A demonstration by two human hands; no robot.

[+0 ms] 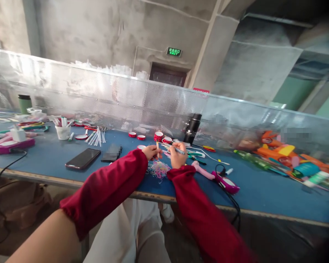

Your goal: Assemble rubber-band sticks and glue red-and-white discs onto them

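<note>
Two hands meet above a heap of coloured rubber bands (pixel 159 169): the left hand (pixel 149 152) pinches a small wooden stick (pixel 157 147), while the right hand (pixel 177 156) grips what looks like a pen (pixel 173 147).

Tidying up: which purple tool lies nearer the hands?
The purple tool just right of the right hand; the other tool lies far left, past the phone.

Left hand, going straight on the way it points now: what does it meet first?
Most likely the small red-and-white tape roll standing on the blue table just beyond the left hand and its thin pale stick; the right hand with its grey pen sits beside that line. Depth is uncertain.
</note>
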